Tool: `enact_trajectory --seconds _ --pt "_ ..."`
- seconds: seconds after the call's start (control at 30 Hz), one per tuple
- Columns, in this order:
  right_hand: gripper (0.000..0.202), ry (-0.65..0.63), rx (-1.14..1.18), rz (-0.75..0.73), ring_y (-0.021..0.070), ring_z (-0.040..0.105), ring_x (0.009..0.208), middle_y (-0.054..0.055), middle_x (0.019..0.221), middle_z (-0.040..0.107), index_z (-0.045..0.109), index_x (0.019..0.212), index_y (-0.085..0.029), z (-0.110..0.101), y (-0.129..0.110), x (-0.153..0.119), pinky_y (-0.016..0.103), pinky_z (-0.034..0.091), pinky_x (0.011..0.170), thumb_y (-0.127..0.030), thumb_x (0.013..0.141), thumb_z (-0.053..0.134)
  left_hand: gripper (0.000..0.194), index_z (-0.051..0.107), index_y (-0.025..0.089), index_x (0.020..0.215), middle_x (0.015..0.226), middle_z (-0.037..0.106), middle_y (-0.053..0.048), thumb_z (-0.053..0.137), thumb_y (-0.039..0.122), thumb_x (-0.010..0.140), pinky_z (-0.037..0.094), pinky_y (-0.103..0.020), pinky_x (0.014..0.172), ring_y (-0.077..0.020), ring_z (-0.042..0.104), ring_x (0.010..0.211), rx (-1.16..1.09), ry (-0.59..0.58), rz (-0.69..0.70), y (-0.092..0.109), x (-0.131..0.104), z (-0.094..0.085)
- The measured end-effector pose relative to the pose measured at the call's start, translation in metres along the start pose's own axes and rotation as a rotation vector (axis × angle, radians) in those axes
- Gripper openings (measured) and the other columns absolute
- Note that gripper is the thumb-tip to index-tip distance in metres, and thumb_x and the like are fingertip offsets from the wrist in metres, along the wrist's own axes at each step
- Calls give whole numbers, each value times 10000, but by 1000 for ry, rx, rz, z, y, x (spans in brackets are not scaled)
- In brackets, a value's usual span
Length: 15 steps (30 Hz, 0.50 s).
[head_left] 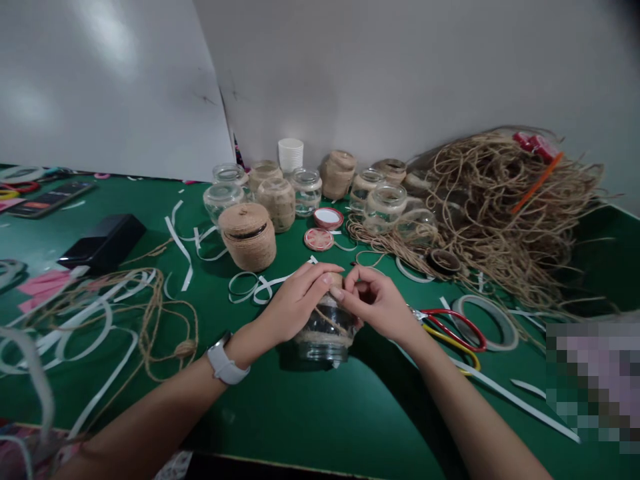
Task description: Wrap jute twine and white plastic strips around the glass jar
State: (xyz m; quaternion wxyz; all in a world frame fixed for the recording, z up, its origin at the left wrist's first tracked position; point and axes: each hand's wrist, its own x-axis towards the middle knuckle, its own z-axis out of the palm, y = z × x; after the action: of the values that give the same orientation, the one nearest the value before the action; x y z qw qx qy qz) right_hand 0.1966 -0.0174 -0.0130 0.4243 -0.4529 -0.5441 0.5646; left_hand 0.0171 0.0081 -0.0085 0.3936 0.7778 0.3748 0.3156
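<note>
A glass jar (325,337) stands upside down on the green table, its threaded mouth toward me and twine around parts of it. My left hand (303,300) wraps over the jar's far left side, fingers closed on it. Against the jar's right side, my right hand (377,303) has thumb and fingers pinched together near the twine at the top. Whatever lies inside that pinch is too small to make out. A strand of twine (333,321) runs slantwise across the glass between the hands.
Beyond the hands are a twine-wrapped lidded pot (249,243), several glass jars and two red-rimmed lids (319,239). A large twine heap (495,193) fills the back right. Scissors (460,330) and a tape roll (487,323) lie right; loose twine and white strips (100,333) lie left.
</note>
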Motion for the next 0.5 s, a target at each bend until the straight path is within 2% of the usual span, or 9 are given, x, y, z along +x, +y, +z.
enact_trajectory --seconds 0.1,0.23,0.4,0.5 --pt "463 13 13 11 65 465 345 -103 438 484 471 685 -209 0 1 1 167 367 358 -499 680 833 342 629 208 1204 1141 659 -80 363 340 1033 436 -396 1006 -248 593 1101 6 1 3 -1 0 1" --pt "456 -34 38 25 68 486 362 -93 467 515 500 710 -204 -4 -2 1 180 412 387 -542 695 806 349 629 208 1204 1145 659 -79 367 357 1030 440 -399 1010 -248 599 1097 1 5 -11 0 0 1" --pt "421 -70 35 11 72 525 395 -87 465 540 529 728 -193 -6 -3 -1 178 422 440 -440 664 864 347 636 216 1194 1156 657 -74 366 353 1025 445 -402 1016 -247 603 1092 7 -3 -26 1 0 0" --pt "418 -64 41 17 70 517 387 -86 461 539 526 719 -192 -6 -2 0 177 410 429 -441 672 859 346 643 221 1187 1155 660 -73 369 354 1023 453 -401 1014 -248 607 1091 5 5 -25 1 0 0"
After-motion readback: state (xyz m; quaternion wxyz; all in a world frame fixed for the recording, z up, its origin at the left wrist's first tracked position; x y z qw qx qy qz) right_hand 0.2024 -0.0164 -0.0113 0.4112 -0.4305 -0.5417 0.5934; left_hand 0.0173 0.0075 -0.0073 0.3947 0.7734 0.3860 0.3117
